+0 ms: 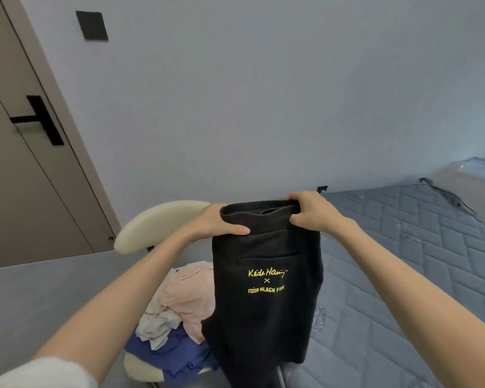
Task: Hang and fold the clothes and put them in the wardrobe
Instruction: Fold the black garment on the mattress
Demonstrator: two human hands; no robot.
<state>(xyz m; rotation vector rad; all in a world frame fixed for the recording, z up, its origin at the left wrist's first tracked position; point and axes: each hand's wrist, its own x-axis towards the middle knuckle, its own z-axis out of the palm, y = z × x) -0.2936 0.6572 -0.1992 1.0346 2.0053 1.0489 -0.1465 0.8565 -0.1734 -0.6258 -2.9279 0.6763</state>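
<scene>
Both hands are holding a pair of black shorts [263,303] up by the waistband [261,212]. The left hand [216,222] is gripping its left end, and the right hand [311,212] is gripping the right end with its fingers [296,198] curling over the top edge. The shorts are hanging free, with open air on both sides, and their lower edge is dangling in front of a pile of clothes [179,317] on a cream chair [151,222]. A grey quilted mattress [417,261] is lying just to the right. A plain grey wall [263,93] is standing behind it all, and a door [25,177] with a black handle [39,120] is standing at the left.
</scene>
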